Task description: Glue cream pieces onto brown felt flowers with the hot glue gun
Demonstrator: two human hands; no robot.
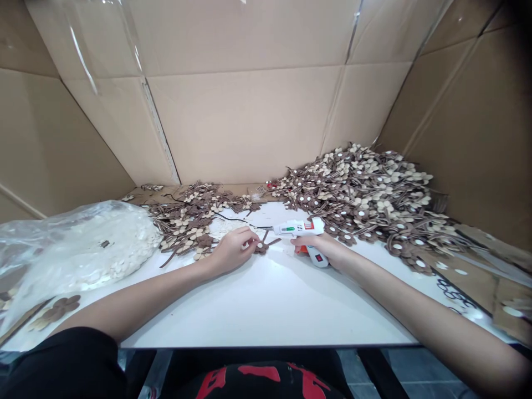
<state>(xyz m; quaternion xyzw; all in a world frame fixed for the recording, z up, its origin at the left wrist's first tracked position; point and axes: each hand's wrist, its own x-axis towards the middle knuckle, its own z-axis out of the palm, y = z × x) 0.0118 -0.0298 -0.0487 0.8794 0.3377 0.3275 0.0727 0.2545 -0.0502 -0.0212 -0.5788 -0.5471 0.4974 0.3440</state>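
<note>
My right hand is wrapped round the grip of a white hot glue gun with an orange trigger. Its nozzle points left, above a small brown felt flower with a white dot at its centre and strips trailing from it. My left hand has its fingers pinched together at the left edge of that flower, which lies low over the white table. The fingertips partly cover the flower. Behind my left hand lie loose white pieces.
A large heap of brown and beige flowers rises at the back right; a smaller pile lies left of centre. A clear plastic bag of white discs stands at the left. Cardboard walls enclose the back and sides.
</note>
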